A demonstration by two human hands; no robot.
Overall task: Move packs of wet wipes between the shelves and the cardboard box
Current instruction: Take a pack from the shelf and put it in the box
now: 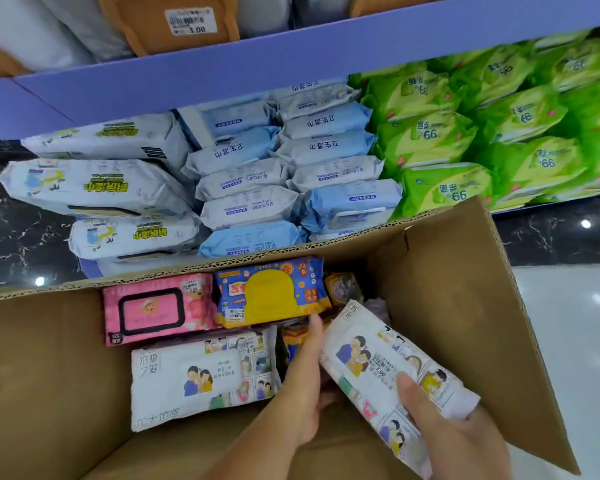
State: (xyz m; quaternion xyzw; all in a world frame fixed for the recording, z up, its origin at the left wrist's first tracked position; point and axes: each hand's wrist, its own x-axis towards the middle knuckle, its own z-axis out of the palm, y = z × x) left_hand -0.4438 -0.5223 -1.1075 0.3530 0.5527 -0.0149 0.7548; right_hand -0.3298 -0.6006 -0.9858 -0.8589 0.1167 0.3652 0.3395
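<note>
An open cardboard box (458, 306) stands in front of the shelves. Inside lie a pink pack (156, 308), a blue and yellow pack (271, 292) and a white wipes pack with family pictures (201, 375). My right hand (444, 424) grips a second white pack with family pictures (378, 362), tilted above the box's right side, thumb on top. My left hand (303, 379) reaches down between the packs with straight fingers, its fingertip touching the blue and yellow pack's lower edge. More small packs lie half hidden beneath my hands.
The purple shelf (222, 67) behind the box holds stacks of white packs (94, 185), pale blue packs (291, 174) and green packs (499, 133). An upper shelf carries brown and grey goods (174, 22). Dark marble floor shows left, white floor (575, 334) right.
</note>
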